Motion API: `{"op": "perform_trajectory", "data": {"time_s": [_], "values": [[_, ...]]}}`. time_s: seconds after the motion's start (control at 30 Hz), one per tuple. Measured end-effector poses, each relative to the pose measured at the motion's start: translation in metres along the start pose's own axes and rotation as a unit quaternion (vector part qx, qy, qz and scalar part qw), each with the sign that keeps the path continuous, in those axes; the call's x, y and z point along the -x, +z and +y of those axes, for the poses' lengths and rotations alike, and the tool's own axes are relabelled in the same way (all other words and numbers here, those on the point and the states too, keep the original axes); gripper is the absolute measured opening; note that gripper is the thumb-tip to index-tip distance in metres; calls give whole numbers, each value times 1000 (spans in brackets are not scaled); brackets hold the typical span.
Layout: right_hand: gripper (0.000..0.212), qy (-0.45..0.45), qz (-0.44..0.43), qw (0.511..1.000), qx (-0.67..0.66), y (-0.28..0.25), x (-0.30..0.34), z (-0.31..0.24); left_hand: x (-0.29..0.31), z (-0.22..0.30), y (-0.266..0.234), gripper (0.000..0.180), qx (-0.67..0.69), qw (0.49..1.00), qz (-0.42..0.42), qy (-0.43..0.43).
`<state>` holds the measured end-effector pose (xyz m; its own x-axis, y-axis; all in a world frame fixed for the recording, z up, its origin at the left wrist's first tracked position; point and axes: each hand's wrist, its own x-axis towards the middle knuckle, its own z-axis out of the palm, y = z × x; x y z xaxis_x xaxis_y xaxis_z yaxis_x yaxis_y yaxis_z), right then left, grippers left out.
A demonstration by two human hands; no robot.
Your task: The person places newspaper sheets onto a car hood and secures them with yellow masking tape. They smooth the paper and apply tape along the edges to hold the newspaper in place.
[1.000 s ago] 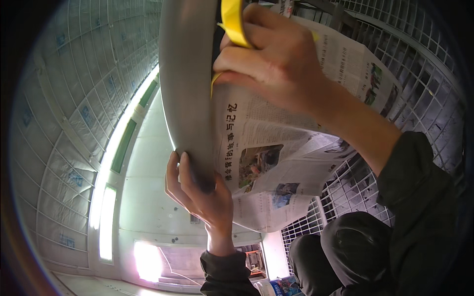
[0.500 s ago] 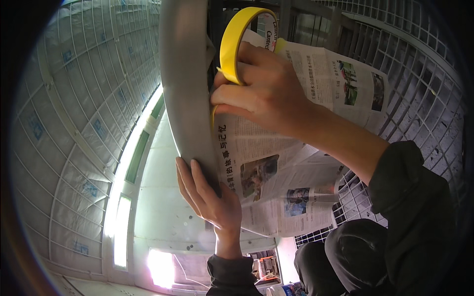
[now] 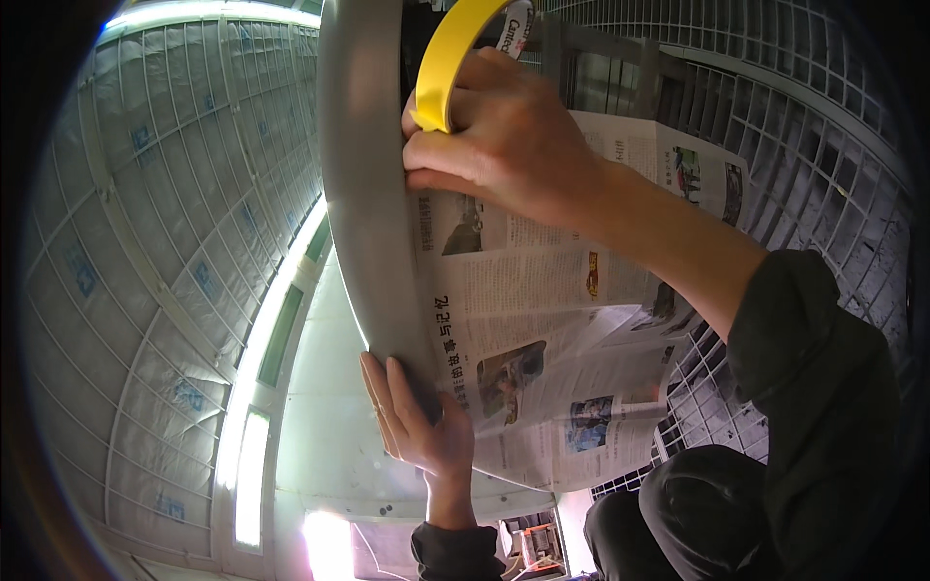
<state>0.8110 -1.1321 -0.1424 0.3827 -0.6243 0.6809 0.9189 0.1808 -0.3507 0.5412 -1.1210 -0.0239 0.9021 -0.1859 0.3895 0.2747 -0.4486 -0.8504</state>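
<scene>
My right hand [image 3: 509,145] is closed around a roll of yellow masking tape [image 3: 448,58], its fingertips pressed at the edge of a long, curved grey piece [image 3: 363,165]. Part of the roll is cut off by the top of the picture. A printed newspaper sheet [image 3: 542,290] hangs along the right edge of the grey piece, passing beneath my right wrist. Lower down, my left hand [image 3: 436,441] lies against the lower part of the grey piece, fingers stretched out and thumb apart. Where the newspaper meets the grey edge under my right fingers is hidden.
Wire mesh [image 3: 823,165] stands on the right, and a mesh-covered wall with silvery sheeting [image 3: 145,320] on the left. A bright light strip [image 3: 250,484] runs beside that wall. My bent knees [image 3: 702,513] are at the lower right.
My right hand and the tape roll have moved up along the grey edge, baring more newspaper below. My left hand sits slightly lower in the picture as the view shifts.
</scene>
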Motion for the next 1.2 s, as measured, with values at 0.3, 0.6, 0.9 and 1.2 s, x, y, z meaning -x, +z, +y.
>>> {"op": "perform_trajectory", "data": {"time_s": [0.3,0.6,0.9,1.2], "values": [[24,111,-22,990,-87,9,4,1,2,0,-1,66,-7,1000,-10,10],[22,128,-19,984,-122,17,1,7,5,-1,-4,65,0,1000,-20,7],[36,154,-71,968,-183,23,-17,41,7,-4,-3,54,3,1000,-26,6],[27,212,-100,963,-135,13,-37,70,7,-6,-5,57,24,999,-25,3]]}}
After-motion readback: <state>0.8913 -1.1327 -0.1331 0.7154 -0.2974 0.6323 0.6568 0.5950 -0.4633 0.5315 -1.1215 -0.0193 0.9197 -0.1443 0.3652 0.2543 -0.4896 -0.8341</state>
